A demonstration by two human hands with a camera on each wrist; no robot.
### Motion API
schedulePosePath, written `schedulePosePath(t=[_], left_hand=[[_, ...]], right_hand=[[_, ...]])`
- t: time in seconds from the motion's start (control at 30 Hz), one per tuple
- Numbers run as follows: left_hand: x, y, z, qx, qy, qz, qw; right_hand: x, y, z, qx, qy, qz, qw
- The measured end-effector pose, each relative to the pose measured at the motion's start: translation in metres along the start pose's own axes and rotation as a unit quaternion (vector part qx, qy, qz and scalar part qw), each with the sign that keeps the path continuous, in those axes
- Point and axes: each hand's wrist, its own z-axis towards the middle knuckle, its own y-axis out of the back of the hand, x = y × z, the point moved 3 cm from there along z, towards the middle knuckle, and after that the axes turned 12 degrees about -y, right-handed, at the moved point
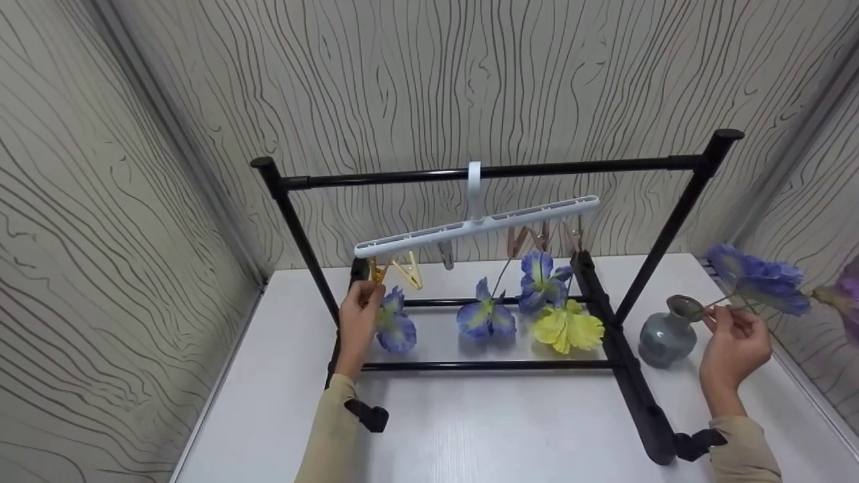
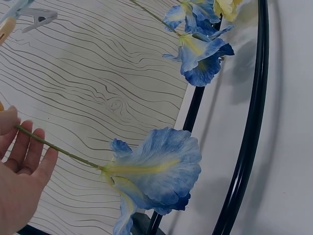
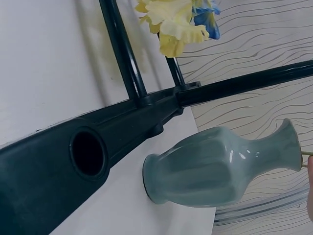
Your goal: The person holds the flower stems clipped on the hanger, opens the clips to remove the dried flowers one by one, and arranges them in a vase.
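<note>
In the head view, my left hand [image 1: 359, 325] is raised at the left end of a white hanger [image 1: 416, 239], just below an orange clothespin [image 1: 377, 274]. Its fingers pinch the thin green stem of a blue artificial iris [image 2: 151, 169], whose bloom hangs face down. Whether they also grip the clothespin is hidden. On the right, my right hand [image 1: 735, 342] pinches thin stems at the mouth of a grey-green vase [image 3: 210, 166]. A blue-purple flower [image 1: 765, 278] leans out above that hand. Only a fingertip shows in the right wrist view.
A black rack [image 1: 396, 178] carries the hanger on its top bar. Several clothespins hang there, including a yellow one [image 1: 411, 272]. More blue irises [image 1: 484, 318] and a yellow flower [image 1: 569, 327] hang above the white table [image 1: 470, 429]. A pinkish-purple flower [image 1: 847, 298] enters at the right edge.
</note>
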Motion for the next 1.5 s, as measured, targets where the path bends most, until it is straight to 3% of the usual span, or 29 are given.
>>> schedulePosePath(t=[0.27,0.67,0.73,0.9,1.07,1.23,1.5], left_hand=[[0.004,0.0,0.001,0.003,0.0,-0.008,1.0],[0.002,0.0,0.001,0.001,-0.01,-0.006,0.9999],[0.014,-0.002,0.003,-0.001,-0.009,-0.005,0.9999],[0.05,-0.006,0.008,-0.004,-0.004,-0.005,1.0],[0.052,-0.005,0.007,-0.002,-0.007,-0.005,1.0],[0.05,-0.004,0.006,-0.002,-0.012,-0.003,0.9999],[0.054,-0.003,0.005,0.0,-0.003,0.006,1.0]], right_hand=[[-0.001,0.0,0.001,0.016,-0.024,0.014,0.9995],[0.001,0.0,0.001,-0.016,-0.077,0.076,0.9939],[0.002,0.0,0.0,-0.018,-0.082,0.081,0.9932],[0.0,-0.001,-0.002,-0.019,-0.078,0.074,0.994],[-0.004,-0.001,-0.003,-0.021,-0.07,0.063,0.9954],[-0.005,0.001,-0.004,-0.033,-0.065,0.084,0.9938],[-0.008,0.002,-0.005,-0.021,-0.04,0.084,0.9954]])
